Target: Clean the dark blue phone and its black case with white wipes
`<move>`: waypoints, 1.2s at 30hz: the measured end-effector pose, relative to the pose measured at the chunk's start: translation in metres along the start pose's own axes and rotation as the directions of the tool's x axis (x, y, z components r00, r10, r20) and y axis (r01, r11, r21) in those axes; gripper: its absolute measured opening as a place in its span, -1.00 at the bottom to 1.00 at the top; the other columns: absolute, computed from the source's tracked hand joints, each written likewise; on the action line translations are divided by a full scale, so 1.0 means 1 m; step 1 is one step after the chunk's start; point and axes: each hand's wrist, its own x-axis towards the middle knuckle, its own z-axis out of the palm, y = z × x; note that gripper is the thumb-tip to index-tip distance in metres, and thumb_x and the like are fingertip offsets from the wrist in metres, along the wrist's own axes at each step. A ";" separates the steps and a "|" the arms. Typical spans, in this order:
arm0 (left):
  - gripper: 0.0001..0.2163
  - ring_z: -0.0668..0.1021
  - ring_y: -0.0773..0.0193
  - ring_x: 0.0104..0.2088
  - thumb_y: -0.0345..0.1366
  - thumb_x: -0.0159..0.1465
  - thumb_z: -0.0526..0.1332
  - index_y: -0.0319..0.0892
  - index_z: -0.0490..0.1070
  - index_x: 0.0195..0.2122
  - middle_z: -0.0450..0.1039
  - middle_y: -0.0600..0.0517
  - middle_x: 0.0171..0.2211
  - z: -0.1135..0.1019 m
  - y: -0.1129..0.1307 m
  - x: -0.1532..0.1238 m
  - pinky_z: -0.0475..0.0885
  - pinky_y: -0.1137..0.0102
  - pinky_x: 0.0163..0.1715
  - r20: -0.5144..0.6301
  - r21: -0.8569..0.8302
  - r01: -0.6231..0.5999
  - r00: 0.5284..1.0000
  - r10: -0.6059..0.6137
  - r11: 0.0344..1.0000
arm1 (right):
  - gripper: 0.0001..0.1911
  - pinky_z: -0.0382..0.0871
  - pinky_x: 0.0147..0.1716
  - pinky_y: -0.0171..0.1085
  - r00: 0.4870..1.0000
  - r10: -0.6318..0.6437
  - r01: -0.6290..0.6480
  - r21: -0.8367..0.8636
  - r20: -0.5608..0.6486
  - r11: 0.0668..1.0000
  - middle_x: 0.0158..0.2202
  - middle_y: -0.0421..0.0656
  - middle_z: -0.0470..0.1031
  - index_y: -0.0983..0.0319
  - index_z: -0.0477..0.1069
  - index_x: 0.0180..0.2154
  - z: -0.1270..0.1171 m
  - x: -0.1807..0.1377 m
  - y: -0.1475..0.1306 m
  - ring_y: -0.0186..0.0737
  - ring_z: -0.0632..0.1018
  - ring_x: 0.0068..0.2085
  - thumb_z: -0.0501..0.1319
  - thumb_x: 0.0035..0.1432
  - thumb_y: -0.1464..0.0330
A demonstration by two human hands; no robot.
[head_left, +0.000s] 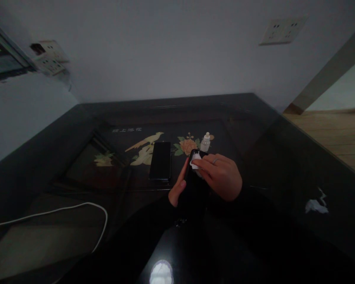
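My left hand is wrapped along the side of a dark phone, whose lower part is lost in shadow against my black sleeves. Pinched in the fingers of my right hand is a white tissue, pressed against the phone's upper end. A ring shows on one right finger. Just beyond that hand stands a small clear bottle with a pale cap, upright. To the left of my hands, a second black phone lies flat on the table, apart from both hands.
The glossy black table carries a bird and flower picture. A crumpled white tissue lies at the right. On the left runs a white cable. Wall sockets are set in the wall behind the table.
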 end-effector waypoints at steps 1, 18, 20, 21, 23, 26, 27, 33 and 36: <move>-0.40 0.03 0.10 0.25 -0.07 0.07 0.18 -0.14 0.18 0.15 0.14 0.05 0.19 0.000 0.000 0.000 -0.11 0.30 0.23 -0.006 0.009 -0.006 1.000 0.006 1.000 | -0.82 0.19 -0.39 -0.32 1.000 -0.007 0.007 0.016 0.018 1.000 -0.46 -0.18 0.49 0.24 0.46 -0.32 0.000 0.000 -0.001 -0.28 0.44 -0.43 0.07 0.19 0.44; -0.24 0.15 0.00 0.20 -0.12 0.09 0.18 -0.06 -0.17 0.26 0.05 -0.02 0.23 0.001 0.005 0.002 0.09 0.09 0.14 0.022 -0.152 0.113 0.994 -0.111 0.982 | -0.87 0.18 -0.42 -0.33 0.939 -0.002 0.017 -0.041 0.344 0.999 -0.43 -0.21 0.52 0.20 0.47 -0.31 -0.026 0.007 0.017 -0.27 0.49 -0.39 0.18 0.08 0.47; -0.25 0.11 -0.01 0.22 -0.08 0.07 0.18 -0.07 -0.13 0.25 0.04 -0.02 0.24 0.001 0.003 0.002 0.07 0.08 0.15 0.017 -0.132 0.104 0.995 -0.102 0.986 | -0.87 0.17 -0.41 -0.32 0.975 -0.017 0.037 -0.088 0.221 0.995 -0.43 -0.20 0.51 0.21 0.46 -0.30 -0.024 0.007 0.018 -0.27 0.48 -0.40 0.16 0.10 0.46; -0.26 0.09 0.00 0.23 -0.06 0.06 0.18 -0.09 -0.08 0.24 0.04 -0.02 0.24 0.001 0.001 0.003 0.04 0.10 0.17 0.015 -0.104 0.073 0.997 -0.072 0.992 | -0.87 0.16 -0.42 -0.31 0.982 -0.036 0.057 -0.110 0.184 0.992 -0.44 -0.20 0.50 0.22 0.46 -0.31 -0.023 0.007 0.017 -0.27 0.47 -0.41 0.16 0.11 0.46; -0.30 0.04 0.02 0.24 -0.03 0.05 0.17 -0.13 0.03 0.21 0.08 -0.01 0.22 0.000 -0.001 0.004 -0.05 0.17 0.21 0.023 -0.032 0.000 1.000 0.001 0.999 | -0.87 0.14 -0.43 -0.29 0.985 -0.064 0.088 -0.150 0.158 0.985 -0.45 -0.20 0.49 0.24 0.46 -0.30 -0.018 0.007 0.015 -0.26 0.45 -0.42 0.16 0.11 0.47; -0.36 0.00 0.05 0.26 -0.06 0.09 0.15 -0.13 0.08 0.19 0.08 0.02 0.22 0.000 0.000 0.002 -0.09 0.21 0.22 0.045 0.029 -0.024 0.999 0.023 0.999 | -0.87 0.12 -0.42 -0.28 0.989 -0.028 0.057 -0.197 0.147 0.979 -0.46 -0.20 0.48 0.24 0.46 -0.30 -0.012 0.006 0.010 -0.25 0.43 -0.42 0.15 0.11 0.47; -0.36 0.02 0.03 0.25 -0.08 0.10 0.14 -0.12 0.06 0.20 0.07 0.02 0.23 0.000 0.002 0.001 -0.04 0.18 0.21 0.053 0.023 -0.004 0.999 0.003 1.000 | -0.87 0.12 -0.42 -0.28 0.989 0.004 0.027 -0.214 0.145 0.976 -0.47 -0.20 0.48 0.24 0.46 -0.30 -0.011 0.006 0.009 -0.25 0.43 -0.42 0.15 0.12 0.47; -0.30 0.33 -0.09 0.08 -0.09 0.10 0.17 0.10 -0.14 0.24 0.02 -0.01 0.24 0.001 0.007 -0.005 0.33 0.01 -0.06 0.074 -0.074 0.127 0.990 -0.121 0.989 | -0.89 0.11 -0.45 -0.30 0.945 0.193 -0.116 -0.279 0.265 0.953 -0.45 -0.18 0.50 0.23 0.46 -0.35 -0.016 0.005 0.004 -0.25 0.47 -0.39 0.15 0.11 0.48; -0.29 0.34 -0.06 0.07 -0.09 0.09 0.20 0.14 -0.12 0.23 0.04 -0.01 0.23 -0.002 0.004 -0.004 0.32 0.01 -0.04 0.064 -0.084 0.112 0.992 -0.107 0.990 | -0.88 0.10 -0.48 -0.30 0.882 0.284 -0.189 -0.270 0.377 0.944 -0.41 -0.18 0.52 0.22 0.45 -0.32 -0.019 0.006 0.000 -0.24 0.51 -0.37 0.14 0.13 0.46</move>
